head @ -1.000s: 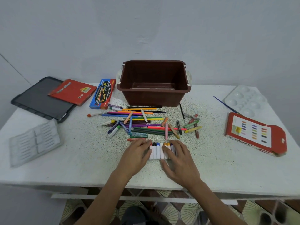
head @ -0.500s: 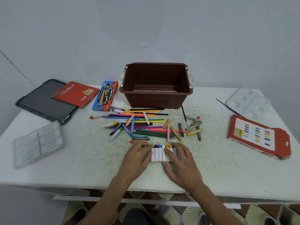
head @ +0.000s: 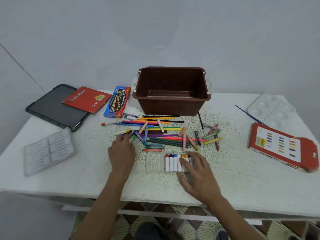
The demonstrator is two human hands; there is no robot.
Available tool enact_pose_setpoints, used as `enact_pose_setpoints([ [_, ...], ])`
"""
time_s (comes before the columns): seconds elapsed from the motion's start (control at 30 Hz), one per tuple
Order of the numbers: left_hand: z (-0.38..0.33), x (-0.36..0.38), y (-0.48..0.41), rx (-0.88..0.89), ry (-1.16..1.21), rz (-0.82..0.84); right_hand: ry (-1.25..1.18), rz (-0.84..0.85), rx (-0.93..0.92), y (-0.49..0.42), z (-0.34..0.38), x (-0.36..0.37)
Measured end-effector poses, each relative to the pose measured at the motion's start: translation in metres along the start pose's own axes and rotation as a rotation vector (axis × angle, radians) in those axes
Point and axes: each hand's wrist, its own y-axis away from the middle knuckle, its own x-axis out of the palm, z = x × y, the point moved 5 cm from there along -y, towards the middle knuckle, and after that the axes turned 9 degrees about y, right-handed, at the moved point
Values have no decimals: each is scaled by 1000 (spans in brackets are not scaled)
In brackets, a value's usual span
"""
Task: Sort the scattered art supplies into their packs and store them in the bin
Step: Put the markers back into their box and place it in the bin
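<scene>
A clear marker tray (head: 154,163) lies near the table's front edge, and several white-bodied markers (head: 171,163) fill its right half. My right hand (head: 199,175) rests flat on the rightmost markers in it. My left hand (head: 122,153) has its fingers stretched to the left end of the scattered pile of pencils, markers and crayons (head: 161,134), touching a green-tipped marker (head: 132,138). The empty brown bin (head: 171,106) stands behind the pile.
At the back left are a blue pencil box (head: 116,102), a red pack (head: 86,99) on a black lid (head: 52,108), and a clear plastic insert (head: 48,151). On the right are a red oil pastel box (head: 282,146), a white palette (head: 270,110) and a paintbrush (head: 247,113).
My left hand has left the marker tray and moved up and left to the edge of the pile. The right hand stays on the tray's markers.
</scene>
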Motion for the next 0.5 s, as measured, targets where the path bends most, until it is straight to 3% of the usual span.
enact_pose_setpoints([
  [0.27,0,-2,2,-6,118,0,0,7,7,1,0,2],
  [0.5,-24,-2,19,-154,609,160,4,-6,1,0,1,-2],
])
